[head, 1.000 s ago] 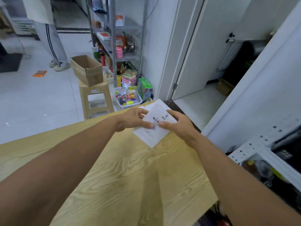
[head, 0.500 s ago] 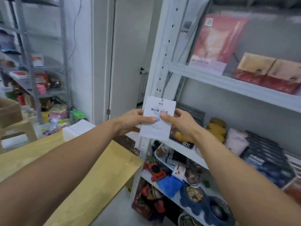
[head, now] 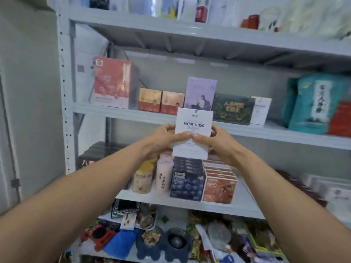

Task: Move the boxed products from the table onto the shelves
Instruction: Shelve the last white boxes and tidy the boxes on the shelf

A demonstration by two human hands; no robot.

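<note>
The left hand [head: 163, 137] and the right hand [head: 218, 141] both hold one white box [head: 191, 133]. Each hand grips a side, and both thumbs press on the front, almost touching each other. The white box stands up straight in the air with its blue writing facing the person. It is not resting on anything yet.

Right behind the white box is the edge of the middle shelf [head: 284, 133]. Just above and behind the white box stands a tall purple box [head: 201, 93]. Up and to the left of the white box are two red and gold boxes [head: 161, 102], and farther left a big red box [head: 112, 84]. Up and to the right of the white box sit a dark green box [head: 232, 109] and a second white box [head: 261, 111], and far to the right a teal bag [head: 311, 103]. Below the white box are a blueberry box [head: 187, 184] and an orange box [head: 218, 188] on a lower shelf.

So this box is off the table and up at the shelves, but it is not put down. I think the next job is to find a gap and set it there; the bare bit between the second white box and the teal bag looks like room enough. The table is not in the picture, so I cannot tell how many boxes are left on it.
</note>
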